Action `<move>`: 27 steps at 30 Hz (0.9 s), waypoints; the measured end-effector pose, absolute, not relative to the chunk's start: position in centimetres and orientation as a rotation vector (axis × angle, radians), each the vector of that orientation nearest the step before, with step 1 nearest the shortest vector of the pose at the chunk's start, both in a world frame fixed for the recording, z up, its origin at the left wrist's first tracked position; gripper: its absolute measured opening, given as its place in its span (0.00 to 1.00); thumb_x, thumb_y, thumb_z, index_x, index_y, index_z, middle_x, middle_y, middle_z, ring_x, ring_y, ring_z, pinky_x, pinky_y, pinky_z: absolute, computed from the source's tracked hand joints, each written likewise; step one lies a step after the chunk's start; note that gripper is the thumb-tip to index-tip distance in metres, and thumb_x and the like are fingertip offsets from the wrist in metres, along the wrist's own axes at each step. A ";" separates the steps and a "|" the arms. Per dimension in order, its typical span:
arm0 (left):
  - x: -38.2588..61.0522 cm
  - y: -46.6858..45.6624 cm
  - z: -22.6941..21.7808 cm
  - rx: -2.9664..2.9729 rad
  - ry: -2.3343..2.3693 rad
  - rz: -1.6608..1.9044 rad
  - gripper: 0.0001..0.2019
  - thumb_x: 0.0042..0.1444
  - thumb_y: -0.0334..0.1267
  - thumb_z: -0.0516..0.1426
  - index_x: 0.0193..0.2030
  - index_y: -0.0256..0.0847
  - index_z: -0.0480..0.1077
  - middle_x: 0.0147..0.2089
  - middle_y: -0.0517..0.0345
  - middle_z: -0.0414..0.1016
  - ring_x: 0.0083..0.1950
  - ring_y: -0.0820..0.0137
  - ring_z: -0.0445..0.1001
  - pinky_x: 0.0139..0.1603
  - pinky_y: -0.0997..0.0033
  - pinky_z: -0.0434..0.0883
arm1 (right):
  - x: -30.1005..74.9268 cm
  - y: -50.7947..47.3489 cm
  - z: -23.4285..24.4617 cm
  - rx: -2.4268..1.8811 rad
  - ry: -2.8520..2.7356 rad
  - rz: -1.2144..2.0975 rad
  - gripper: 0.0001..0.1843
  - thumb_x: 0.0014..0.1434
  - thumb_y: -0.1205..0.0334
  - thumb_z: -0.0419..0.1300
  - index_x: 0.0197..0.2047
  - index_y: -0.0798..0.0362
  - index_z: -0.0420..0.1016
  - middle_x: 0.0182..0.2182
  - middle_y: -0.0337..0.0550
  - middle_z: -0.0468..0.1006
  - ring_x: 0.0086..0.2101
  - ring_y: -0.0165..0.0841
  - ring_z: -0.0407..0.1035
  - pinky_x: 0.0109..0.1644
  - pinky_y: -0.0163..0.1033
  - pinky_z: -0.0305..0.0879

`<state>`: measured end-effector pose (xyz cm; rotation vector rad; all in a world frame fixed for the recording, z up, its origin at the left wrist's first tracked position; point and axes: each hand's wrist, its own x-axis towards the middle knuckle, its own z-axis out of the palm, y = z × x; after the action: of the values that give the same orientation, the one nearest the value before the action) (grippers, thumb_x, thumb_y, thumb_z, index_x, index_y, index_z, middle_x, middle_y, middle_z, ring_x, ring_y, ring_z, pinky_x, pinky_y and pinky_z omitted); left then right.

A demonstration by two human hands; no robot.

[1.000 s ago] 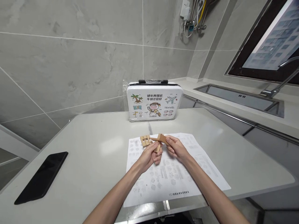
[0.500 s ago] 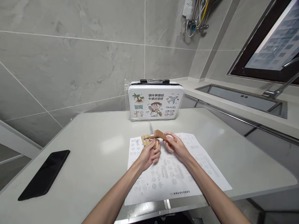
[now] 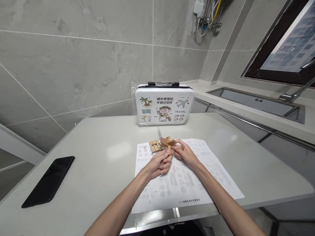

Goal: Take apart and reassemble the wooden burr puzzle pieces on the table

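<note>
Head camera: the left hand's (image 3: 159, 164) fingers pinch crossed wooden pieces (image 3: 167, 142) from below, the right hand's (image 3: 186, 154) grip them from the right, forearms angling inward over the printed sheet (image 3: 178, 188)! Just left, a slotted wooden block (image 3: 152, 147) sits at the sheet's far edge; counter (image 3: 103, 177) stretches to a phone (image 3: 49, 182), well left.

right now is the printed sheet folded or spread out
Spread out: the sheet lies open on the table, printing facing up, beneath the left hand and right hand.
</note>
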<state>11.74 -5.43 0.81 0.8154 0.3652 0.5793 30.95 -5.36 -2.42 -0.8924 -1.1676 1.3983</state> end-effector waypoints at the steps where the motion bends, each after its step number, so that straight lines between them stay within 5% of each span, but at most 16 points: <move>1: 11.7 -5.5 0.8 0.824 0.368 0.580 0.17 0.63 0.49 0.65 0.43 0.39 0.66 0.26 0.73 0.52 0.17 0.83 0.41 0.12 0.85 0.55 | 31.0 -5.4 -2.4 -0.888 -1.173 1.433 0.22 0.62 0.44 0.69 0.49 0.49 0.70 0.24 0.31 0.72 0.18 0.22 0.46 0.22 0.31 0.39; 10: 11.9 -5.3 0.4 0.935 0.437 0.621 0.23 0.61 0.59 0.64 0.38 0.41 0.65 0.20 0.77 0.50 0.15 0.83 0.39 0.13 0.84 0.58 | 31.6 -5.5 -1.4 -0.843 -1.122 1.626 0.22 0.61 0.47 0.71 0.48 0.50 0.69 0.24 0.30 0.71 0.18 0.19 0.41 0.22 0.29 0.34; 18: 12.6 -5.2 0.2 1.193 0.658 0.743 0.34 0.63 0.75 0.46 0.37 0.42 0.64 0.18 0.74 0.57 0.12 0.81 0.45 0.16 0.73 0.66 | 31.9 -5.7 -1.4 -0.770 -1.044 1.721 0.19 0.61 0.49 0.72 0.35 0.55 0.74 0.25 0.37 0.73 0.17 0.20 0.49 0.19 0.30 0.45; 23: 12.0 -5.1 0.7 1.535 0.866 0.920 0.28 0.68 0.67 0.49 0.31 0.43 0.63 0.20 0.66 0.62 0.19 0.72 0.60 0.27 0.68 0.70 | 32.6 -5.0 -2.0 -0.722 -0.863 1.587 0.17 0.61 0.49 0.72 0.37 0.52 0.74 0.31 0.36 0.72 0.19 0.21 0.48 0.19 0.29 0.51; 27: 11.1 -4.5 0.6 1.855 1.045 1.090 0.17 0.66 0.53 0.59 0.34 0.43 0.69 0.36 0.53 0.74 0.44 0.59 0.72 0.52 0.56 0.71 | 33.7 -3.9 -2.9 -0.708 -0.712 1.433 0.14 0.61 0.52 0.71 0.41 0.48 0.72 0.33 0.35 0.72 0.20 0.24 0.48 0.17 0.31 0.56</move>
<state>11.14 -4.54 0.64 1.8549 1.0453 1.0902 33.72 -3.87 -2.92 -0.7084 -0.7125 1.4327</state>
